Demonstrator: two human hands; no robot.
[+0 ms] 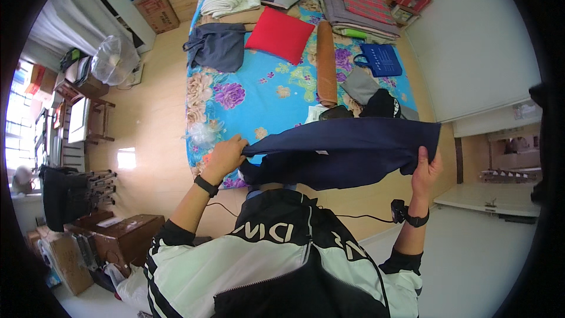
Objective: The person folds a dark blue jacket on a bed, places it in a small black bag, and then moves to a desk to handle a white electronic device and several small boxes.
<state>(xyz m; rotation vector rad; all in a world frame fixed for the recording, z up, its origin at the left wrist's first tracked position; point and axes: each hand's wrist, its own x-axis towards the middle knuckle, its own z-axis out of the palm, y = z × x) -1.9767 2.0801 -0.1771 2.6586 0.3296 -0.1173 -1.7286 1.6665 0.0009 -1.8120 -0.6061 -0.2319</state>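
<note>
A dark navy fabric garment [335, 141] is stretched between my two hands, above the near edge of the bed. My left hand [228, 155] grips its narrow gathered end. At the wider end, my right hand [427, 168] pinches the cloth with the thumb on top. The lower part of the cloth sags in folds between them, and a small pale tag [322, 152] shows inside. Just beyond the cloth lie a black cap-like item [382, 104], a grey folded cloth [359, 85] and a rolled brown mat [326, 62].
The bed [265, 101] has a blue floral sheet. On it lie a red cushion [281, 35], a dark grey cloth bag [218, 46], a blue tote bag [380, 60] and folded blankets [357, 9]. A plastic-covered fan [114, 59] stands left. A cable [364, 217] runs to my right wrist.
</note>
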